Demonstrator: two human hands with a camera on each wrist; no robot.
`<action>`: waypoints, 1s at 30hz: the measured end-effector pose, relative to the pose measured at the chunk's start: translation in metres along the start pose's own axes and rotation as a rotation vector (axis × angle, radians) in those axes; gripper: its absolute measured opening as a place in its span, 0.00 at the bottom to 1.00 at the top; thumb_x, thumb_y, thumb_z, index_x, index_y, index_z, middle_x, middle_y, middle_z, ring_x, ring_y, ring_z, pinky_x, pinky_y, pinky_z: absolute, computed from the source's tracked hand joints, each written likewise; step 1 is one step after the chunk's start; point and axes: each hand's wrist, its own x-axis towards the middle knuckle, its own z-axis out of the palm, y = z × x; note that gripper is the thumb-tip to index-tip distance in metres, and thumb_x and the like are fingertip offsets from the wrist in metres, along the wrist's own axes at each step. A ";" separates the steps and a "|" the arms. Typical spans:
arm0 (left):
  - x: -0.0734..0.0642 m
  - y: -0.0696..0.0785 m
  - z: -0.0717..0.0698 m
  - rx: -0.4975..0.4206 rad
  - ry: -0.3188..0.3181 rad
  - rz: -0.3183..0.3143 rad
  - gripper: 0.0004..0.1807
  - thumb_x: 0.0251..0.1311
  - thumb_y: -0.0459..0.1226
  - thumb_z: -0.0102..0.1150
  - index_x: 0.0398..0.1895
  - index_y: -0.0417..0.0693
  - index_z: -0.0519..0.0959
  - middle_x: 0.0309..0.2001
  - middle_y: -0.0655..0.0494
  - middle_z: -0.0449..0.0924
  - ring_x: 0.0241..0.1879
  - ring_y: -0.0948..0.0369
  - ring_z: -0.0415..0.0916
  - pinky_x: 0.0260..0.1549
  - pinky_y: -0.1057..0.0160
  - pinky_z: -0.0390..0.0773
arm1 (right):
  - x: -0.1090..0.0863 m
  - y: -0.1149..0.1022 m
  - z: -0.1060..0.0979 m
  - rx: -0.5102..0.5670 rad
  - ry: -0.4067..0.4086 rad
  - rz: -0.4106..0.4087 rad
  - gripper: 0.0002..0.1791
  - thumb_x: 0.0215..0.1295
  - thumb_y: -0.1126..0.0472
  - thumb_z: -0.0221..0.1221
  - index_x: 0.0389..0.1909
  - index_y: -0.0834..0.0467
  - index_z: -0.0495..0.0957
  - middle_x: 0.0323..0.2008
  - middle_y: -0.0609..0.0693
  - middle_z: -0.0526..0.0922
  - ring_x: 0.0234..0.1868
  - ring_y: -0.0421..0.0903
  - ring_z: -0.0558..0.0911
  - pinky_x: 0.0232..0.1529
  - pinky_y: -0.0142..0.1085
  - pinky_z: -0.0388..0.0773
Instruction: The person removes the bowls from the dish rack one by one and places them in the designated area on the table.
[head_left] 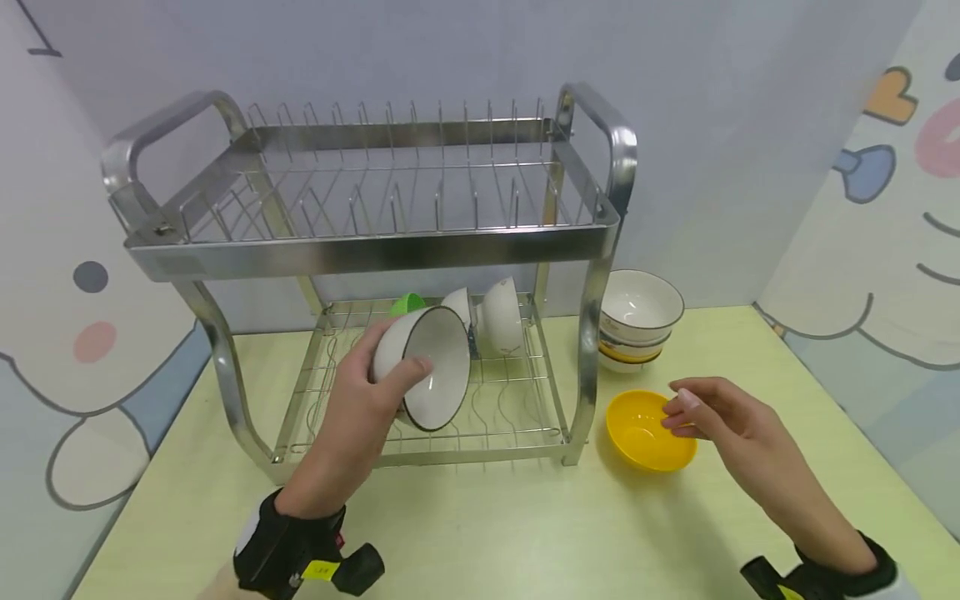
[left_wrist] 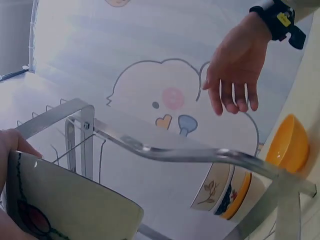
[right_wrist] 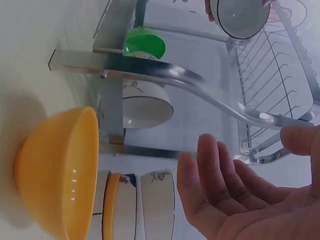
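My left hand (head_left: 363, 408) grips a white bowl with a dark rim (head_left: 438, 367), thumb over the rim and fingers around the outside. The bowl is tilted on its side in front of the rack's lower tier, its mouth facing right. A painted pattern shows on its outer wall in the left wrist view. My right hand (head_left: 738, 433) holds nothing; its fingers are loosely bent beside a yellow bowl (head_left: 648, 433) that stands upright on the table. In the right wrist view the right palm (right_wrist: 250, 210) is bare, apart from the yellow bowl (right_wrist: 60, 170).
A two-tier metal dish rack (head_left: 390, 254) stands on the table (head_left: 480, 533). White bowls (head_left: 501, 318) and a green bowl (head_left: 407, 303) lean in its lower tier; the upper tier has upright wires. Behind the yellow bowl stands a stack of bowls (head_left: 641, 304). A cartoon-printed wall (head_left: 847, 250) surrounds the table.
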 end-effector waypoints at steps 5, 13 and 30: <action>-0.011 -0.001 0.015 -0.163 -0.106 -0.029 0.27 0.59 0.30 0.51 0.63 0.45 0.64 0.57 0.38 0.63 0.51 0.42 0.69 0.36 0.43 0.80 | -0.003 -0.005 0.012 0.117 -0.103 -0.042 0.12 0.73 0.59 0.49 0.52 0.57 0.72 0.40 0.58 0.81 0.38 0.51 0.81 0.38 0.39 0.83; -0.023 -0.011 0.038 -0.312 -0.271 -0.116 0.26 0.58 0.32 0.49 0.63 0.44 0.65 0.57 0.37 0.64 0.51 0.42 0.69 0.39 0.44 0.78 | -0.002 -0.014 0.033 0.276 -0.251 -0.123 0.13 0.70 0.70 0.50 0.54 0.61 0.69 0.38 0.65 0.79 0.36 0.57 0.81 0.37 0.39 0.83; -0.046 -0.056 0.079 -0.595 -0.411 -0.434 0.22 0.61 0.39 0.45 0.55 0.34 0.65 0.47 0.45 0.73 0.43 0.52 0.75 0.37 0.59 0.78 | -0.010 -0.025 0.078 0.407 -0.472 0.132 0.27 0.70 0.60 0.53 0.68 0.47 0.60 0.47 0.65 0.77 0.36 0.58 0.82 0.34 0.47 0.84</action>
